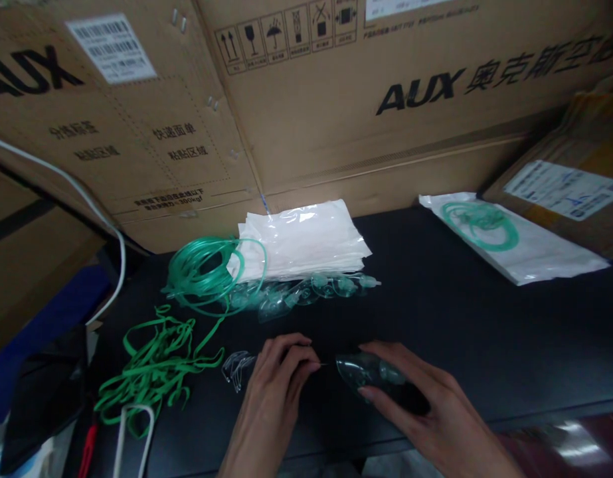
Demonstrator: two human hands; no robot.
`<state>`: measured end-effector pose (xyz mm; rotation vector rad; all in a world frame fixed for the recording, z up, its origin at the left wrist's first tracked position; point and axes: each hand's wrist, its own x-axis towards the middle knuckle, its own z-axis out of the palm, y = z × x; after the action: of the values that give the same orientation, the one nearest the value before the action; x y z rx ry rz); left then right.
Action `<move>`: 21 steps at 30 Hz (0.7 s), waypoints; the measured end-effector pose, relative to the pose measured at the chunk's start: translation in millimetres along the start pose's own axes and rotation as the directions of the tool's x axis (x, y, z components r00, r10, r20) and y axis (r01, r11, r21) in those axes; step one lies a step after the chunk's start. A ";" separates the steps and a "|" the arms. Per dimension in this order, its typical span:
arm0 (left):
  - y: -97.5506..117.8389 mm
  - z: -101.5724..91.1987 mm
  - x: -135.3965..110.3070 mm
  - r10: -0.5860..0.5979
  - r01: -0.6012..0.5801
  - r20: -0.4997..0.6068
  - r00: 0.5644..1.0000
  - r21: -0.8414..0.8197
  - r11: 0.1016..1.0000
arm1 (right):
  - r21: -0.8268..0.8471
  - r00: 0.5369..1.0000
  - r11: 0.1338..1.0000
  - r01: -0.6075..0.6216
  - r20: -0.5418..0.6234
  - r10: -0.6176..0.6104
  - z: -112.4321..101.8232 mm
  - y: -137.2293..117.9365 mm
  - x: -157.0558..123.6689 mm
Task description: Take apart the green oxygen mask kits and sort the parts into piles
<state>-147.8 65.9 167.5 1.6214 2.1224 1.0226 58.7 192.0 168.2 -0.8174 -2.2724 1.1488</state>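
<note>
My right hand (410, 392) grips a clear greenish oxygen mask (353, 372) between thumb and fingers, low over the black table. Facing it, my left hand (286, 372) is closed in a pinch on a thin, pale strip (323, 364) whose tip points toward the mask; a small gap separates the two. Just left of that hand lie several thin metal strips (236, 365) in a loose bunch. More clear masks (306, 290) rest in a row beyond my hands, in front of a stack of white plastic bags (306, 239).
Coiled green tubing (196, 272) and a tangle of green elastic straps (157, 365) lie on the left. A packed mask with tubing (485, 226) sits at right. Large cardboard boxes (306, 133) stand along the back. A red-handled tool (88, 451) is at the near left.
</note>
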 end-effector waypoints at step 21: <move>24.9 -17.8 5.3 0.022 0.041 0.290 0.957 -0.207 0.977 | 0.076 0.990 0.997 -0.031 0.143 0.020 0.0 -13.8 1.5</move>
<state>-142.3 67.3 198.1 1.5487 1.7647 0.9078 53.5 186.5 179.8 -0.7582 -2.3204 1.3367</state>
